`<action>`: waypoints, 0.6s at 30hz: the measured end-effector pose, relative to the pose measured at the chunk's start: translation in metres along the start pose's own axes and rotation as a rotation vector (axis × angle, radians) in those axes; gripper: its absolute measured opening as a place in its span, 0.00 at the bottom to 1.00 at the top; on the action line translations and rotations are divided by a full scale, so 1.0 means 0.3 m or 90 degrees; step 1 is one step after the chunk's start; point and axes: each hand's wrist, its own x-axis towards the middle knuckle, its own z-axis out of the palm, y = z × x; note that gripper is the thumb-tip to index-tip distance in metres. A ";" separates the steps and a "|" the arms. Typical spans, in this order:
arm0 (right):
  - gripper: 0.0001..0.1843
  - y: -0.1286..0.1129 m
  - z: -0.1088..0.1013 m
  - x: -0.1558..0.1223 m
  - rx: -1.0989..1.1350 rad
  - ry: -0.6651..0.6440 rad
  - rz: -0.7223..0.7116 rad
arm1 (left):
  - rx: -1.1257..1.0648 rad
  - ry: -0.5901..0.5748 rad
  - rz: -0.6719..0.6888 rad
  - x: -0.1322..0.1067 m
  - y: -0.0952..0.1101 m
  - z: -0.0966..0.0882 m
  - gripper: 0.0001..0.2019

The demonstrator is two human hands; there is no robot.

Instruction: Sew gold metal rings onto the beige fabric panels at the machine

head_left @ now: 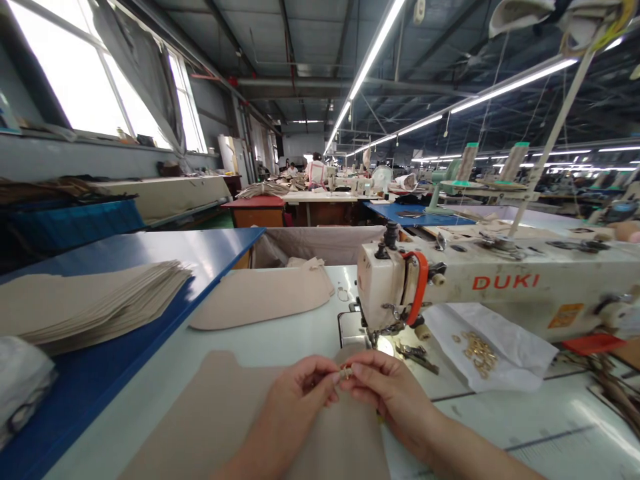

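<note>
My left hand (307, 390) and my right hand (387, 383) meet in front of the sewing machine's needle area. Their fingertips pinch one small gold-coloured metal fitting (346, 374) between them; its exact shape is mostly hidden. Beneath both hands lies a large flat beige panel (210, 407), which reaches up to the presser foot. The white sewing machine (383, 287), lettered DUKI, stands just beyond, with a lit spot by its needle. On a white sheet (525, 357) to the right rests a small heap of gold-coloured metal rings (481, 353).
Another beige piece (265, 293) lies at the back of the machine table. To the left, a stack of beige panels (100, 300) sits on a blue table (220, 247), near a white plastic bag (23, 387). Thread cones (467, 163) stand behind the machine. Other people work far off.
</note>
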 end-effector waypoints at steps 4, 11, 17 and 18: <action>0.15 0.001 -0.006 -0.008 -0.144 -0.026 -0.108 | -0.060 0.010 0.010 0.000 -0.007 0.003 0.07; 0.10 0.019 -0.013 -0.006 -0.234 -0.019 -0.195 | -0.114 -0.028 -0.016 -0.006 0.005 0.012 0.12; 0.15 -0.013 -0.002 -0.004 -0.145 -0.045 -0.057 | -0.177 -0.080 -0.090 -0.005 0.022 -0.003 0.17; 0.15 -0.018 0.001 -0.007 -0.125 -0.040 -0.048 | -0.198 -0.083 -0.114 -0.002 0.021 -0.005 0.18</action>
